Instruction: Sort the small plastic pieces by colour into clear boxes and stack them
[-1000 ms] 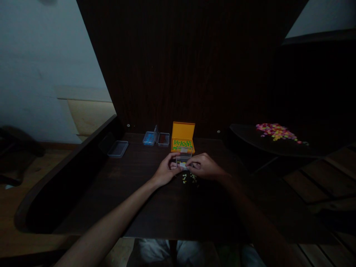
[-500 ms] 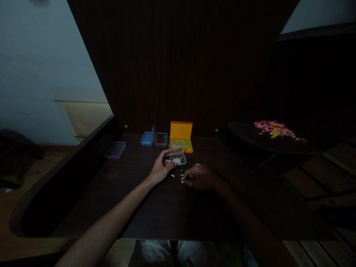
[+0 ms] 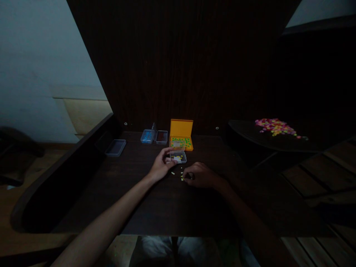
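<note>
My left hand (image 3: 160, 164) grips a small clear plastic box (image 3: 182, 158) by its left side, thumb at the front and fingers behind. Its lid stands raised at the back, and several small yellow pieces (image 3: 178, 158) lie inside beside a whitish patch. Just right of and nearer than the box, my right hand (image 3: 202, 175) rests low over the dark desk, thumb and fingertips pinched together. Small pale yellow pieces (image 3: 182, 179) lie at those fingertips, which hide whatever is between them. Another pale piece (image 3: 172, 173) lies apart, in front of the box.
Behind the box stands an open orange case (image 3: 181, 128) with green pieces. To its left are a clear box of blue pieces (image 3: 147, 136), a box with dark contents (image 3: 161, 137) and a clear tray (image 3: 115, 147). Colourful pieces (image 3: 276, 127) are heaped on the right-hand shelf.
The camera view has tilted slightly, so the desk sits a little higher in the picture. Both hands keep nearly the same pose; the right fingertips have shifted only slightly among the pale pieces.
</note>
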A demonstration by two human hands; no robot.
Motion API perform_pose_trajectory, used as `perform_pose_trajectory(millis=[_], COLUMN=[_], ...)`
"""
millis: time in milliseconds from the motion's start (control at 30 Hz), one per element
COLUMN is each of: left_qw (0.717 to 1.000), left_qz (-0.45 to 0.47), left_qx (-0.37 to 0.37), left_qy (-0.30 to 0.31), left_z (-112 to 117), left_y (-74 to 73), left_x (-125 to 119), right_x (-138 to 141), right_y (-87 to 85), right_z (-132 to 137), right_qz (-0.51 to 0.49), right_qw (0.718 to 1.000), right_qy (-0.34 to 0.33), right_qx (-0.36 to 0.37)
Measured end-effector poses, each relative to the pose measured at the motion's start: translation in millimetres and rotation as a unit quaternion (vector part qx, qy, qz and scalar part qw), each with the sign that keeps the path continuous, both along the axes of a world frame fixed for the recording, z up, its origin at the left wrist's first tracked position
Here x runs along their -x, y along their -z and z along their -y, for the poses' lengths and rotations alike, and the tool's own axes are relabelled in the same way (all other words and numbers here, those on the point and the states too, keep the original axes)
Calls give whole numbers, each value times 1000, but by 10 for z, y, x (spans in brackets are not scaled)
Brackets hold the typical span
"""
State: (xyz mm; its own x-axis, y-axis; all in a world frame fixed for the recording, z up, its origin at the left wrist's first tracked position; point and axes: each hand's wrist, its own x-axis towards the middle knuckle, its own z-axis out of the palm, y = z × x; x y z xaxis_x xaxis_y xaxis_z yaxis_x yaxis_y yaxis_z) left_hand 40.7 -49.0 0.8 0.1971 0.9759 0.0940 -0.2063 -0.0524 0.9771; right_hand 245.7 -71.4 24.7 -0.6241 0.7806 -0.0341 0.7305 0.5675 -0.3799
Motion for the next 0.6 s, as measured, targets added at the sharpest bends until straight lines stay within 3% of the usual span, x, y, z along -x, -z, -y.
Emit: perform_pose_trajectory(millis=[600], left_qw=[1000], left_qz=[5], left_qx=[9], left_qy=[-6], left_z=[6], left_y=[-28], left_x=[-8], right_x=[-17], right_y=[-17], right_z=[-26], right_qz=[-10], right_qw=[1000], right_qy=[-24], right_qx=[2])
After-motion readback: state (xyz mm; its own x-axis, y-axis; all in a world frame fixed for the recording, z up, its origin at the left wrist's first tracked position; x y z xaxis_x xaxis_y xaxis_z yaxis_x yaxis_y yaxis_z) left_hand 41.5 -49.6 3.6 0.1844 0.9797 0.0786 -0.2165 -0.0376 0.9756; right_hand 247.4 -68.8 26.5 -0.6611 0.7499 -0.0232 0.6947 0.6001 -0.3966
